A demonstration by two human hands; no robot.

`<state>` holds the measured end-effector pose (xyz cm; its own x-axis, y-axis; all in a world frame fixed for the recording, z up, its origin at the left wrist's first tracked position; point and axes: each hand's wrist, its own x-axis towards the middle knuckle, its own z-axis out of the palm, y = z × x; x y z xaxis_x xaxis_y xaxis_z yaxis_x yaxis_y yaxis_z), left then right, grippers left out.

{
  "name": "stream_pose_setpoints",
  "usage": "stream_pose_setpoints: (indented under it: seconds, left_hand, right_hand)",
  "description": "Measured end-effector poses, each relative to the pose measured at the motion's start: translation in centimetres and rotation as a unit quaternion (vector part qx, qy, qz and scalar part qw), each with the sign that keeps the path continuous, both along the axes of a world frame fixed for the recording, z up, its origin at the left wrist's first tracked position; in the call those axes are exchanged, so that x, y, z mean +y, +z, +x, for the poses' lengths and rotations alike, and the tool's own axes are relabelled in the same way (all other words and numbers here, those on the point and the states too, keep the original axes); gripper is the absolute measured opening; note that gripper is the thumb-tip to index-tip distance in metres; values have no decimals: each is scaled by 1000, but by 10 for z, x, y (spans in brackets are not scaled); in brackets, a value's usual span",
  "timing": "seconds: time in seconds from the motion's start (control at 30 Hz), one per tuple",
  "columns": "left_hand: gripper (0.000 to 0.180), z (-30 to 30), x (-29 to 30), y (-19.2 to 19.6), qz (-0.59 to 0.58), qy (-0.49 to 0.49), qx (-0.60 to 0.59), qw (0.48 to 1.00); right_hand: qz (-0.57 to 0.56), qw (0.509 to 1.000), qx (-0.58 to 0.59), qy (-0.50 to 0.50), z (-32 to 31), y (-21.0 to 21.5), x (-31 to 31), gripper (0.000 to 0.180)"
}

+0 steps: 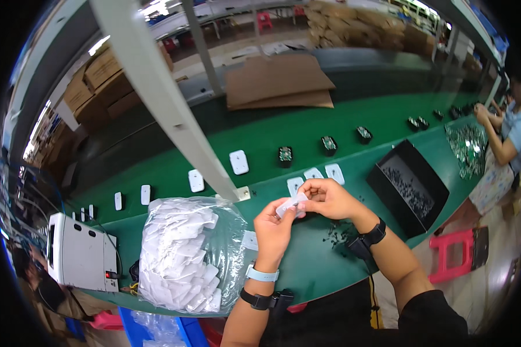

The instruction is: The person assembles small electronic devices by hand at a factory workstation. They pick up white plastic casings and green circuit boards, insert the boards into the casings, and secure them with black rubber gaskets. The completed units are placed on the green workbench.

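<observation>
Head camera: the left hand point(272, 228) and the right hand point(329, 199) are clamping a small white plate point(289, 204) between their fingertips above the green table point(312, 266); a clear bag point(230, 228) of white plates point(176, 254) is lying leftward, a black box point(429, 174) of small dark parts point(408, 192) is sitting rightward, and three loose plates point(334, 173) are lying just beyond the hands

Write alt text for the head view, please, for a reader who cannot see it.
A person's left hand and right hand hold a small white piece above a green workbench. A clear bag of white pieces lies to the left, and a black bin of small black parts to the right.
</observation>
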<state>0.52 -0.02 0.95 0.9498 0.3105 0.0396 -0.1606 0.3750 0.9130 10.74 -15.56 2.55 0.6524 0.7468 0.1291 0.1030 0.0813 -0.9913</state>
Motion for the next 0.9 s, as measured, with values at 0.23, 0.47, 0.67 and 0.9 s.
stream_pose_setpoints:
  seconds: [0.23, 0.47, 0.67, 0.9]
  left_hand:
    - [16, 5, 13, -8, -56, 120, -39, 990]
    - [18, 9, 15, -12, -83, 92, -5, 992]
    - [17, 7, 21, -6, -76, 56, -7, 996]
    - [20, -1, 17, 4, -104, -14, -2, 995]
  right_hand:
    - [-278, 887, -226, -290, 69, 34, 73, 55]
    - [-446, 806, -283, -266, 93, -5, 115, 68]
    - [-172, 920, -217, -277, 73, -3, 71, 73]
    - [96, 987, 101, -74, 25, 11, -7, 41]
